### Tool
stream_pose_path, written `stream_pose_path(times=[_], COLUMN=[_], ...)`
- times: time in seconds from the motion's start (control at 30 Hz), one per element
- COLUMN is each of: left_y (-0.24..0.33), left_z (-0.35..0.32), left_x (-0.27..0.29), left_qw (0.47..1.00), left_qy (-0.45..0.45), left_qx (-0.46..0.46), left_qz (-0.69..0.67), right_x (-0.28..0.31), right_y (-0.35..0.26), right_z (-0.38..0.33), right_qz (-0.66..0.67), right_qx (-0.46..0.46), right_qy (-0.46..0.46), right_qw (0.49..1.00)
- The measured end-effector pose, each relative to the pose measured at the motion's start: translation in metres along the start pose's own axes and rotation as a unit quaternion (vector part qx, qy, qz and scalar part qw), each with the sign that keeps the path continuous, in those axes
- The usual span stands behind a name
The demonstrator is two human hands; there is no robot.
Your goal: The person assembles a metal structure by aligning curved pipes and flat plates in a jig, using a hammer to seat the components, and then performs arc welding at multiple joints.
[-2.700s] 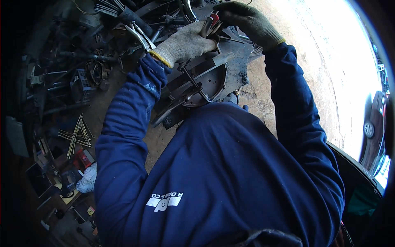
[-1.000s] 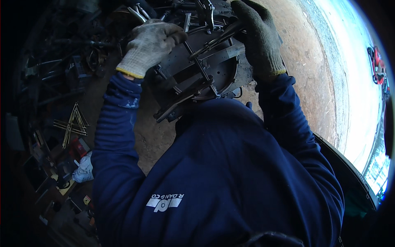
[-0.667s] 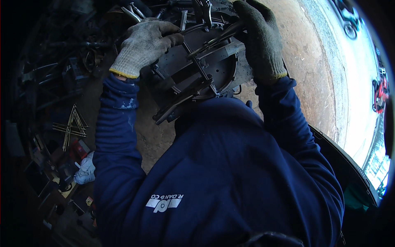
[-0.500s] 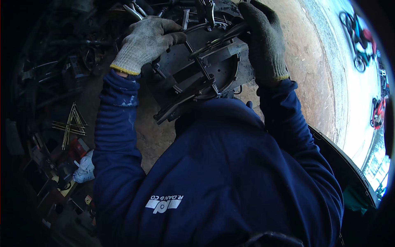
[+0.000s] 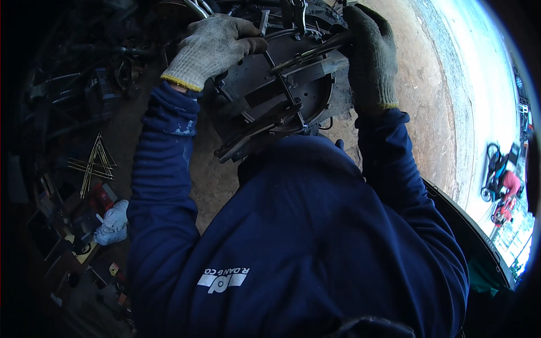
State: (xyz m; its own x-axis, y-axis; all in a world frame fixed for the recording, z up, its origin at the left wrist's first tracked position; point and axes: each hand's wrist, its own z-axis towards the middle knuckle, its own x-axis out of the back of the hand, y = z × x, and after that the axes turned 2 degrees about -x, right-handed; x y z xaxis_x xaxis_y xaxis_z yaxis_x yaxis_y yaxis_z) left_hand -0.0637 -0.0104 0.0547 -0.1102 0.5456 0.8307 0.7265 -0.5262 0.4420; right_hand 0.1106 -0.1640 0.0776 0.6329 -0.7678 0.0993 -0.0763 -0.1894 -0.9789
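Note:
My left hand (image 5: 217,46), in a grey knit glove with a yellow cuff, is closed with its fingertips at the end of a thin curved metal rod (image 5: 286,34). My right hand (image 5: 372,62), gloved the same way, closes around the end of a dark metal bar (image 5: 313,54) that slants down to the left; its fingertips are partly hidden. Both hands are over a dark steel jig (image 5: 309,100), a plate with small holes, crossbars and a curved rim. A clamp-like metal tool (image 5: 296,17) stands at its far side. Another long dark bar (image 5: 248,135) lies across its near side.
Silver metal tubes (image 5: 198,8) stick out beyond my left hand. Dark metal parts (image 5: 112,84) crowd the left side. Below them lie a stack of thin rods (image 5: 93,166) and a pale plastic bag (image 5: 114,222). A motorcycle with a rider (image 5: 501,180) is on the road at the right.
Both hands and the jig appear slightly further right in view. Their grip looks the same. On the road, the motorcycles have moved downward in the picture.

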Motion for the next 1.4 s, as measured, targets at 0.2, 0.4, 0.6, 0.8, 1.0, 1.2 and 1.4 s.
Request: stream_pose_path(times=[0.2,0.4,0.6,0.8,1.0,1.2,1.4], left_y=[0.003,-0.005,-0.004,-0.036,-0.042,-0.031,0.015], left_z=[0.001,0.001,-0.002,-0.006,-0.058,-0.066,-0.072], left_x=[0.000,-0.003,-0.003,-0.008,-0.015,-0.054,-0.036], left_qw=[1.000,0.999,0.996,0.870,0.883,0.913,0.874], left_qy=[-0.008,0.018,0.047,0.355,0.367,0.298,-0.017], left_qx=[0.008,-0.017,-0.071,-0.336,-0.286,-0.271,0.150], left_qz=[0.002,0.036,0.039,0.055,0.058,-0.067,-0.461], right_x=[0.002,0.007,0.005,0.045,0.101,0.122,0.147], right_y=[0.023,0.045,0.028,0.063,0.102,0.150,0.198], right_z=[0.018,0.033,0.028,0.036,0.022,-0.002,-0.027], right_qz=[0.048,0.173,0.131,0.226,0.166,0.097,0.061], right_qx=[-0.001,0.019,-0.017,0.078,-0.010,-0.113,-0.149], right_qy=[-0.006,-0.056,-0.075,-0.057,-0.003,0.043,0.067], right_qw=[0.999,0.983,0.988,0.969,0.986,0.988,0.985])
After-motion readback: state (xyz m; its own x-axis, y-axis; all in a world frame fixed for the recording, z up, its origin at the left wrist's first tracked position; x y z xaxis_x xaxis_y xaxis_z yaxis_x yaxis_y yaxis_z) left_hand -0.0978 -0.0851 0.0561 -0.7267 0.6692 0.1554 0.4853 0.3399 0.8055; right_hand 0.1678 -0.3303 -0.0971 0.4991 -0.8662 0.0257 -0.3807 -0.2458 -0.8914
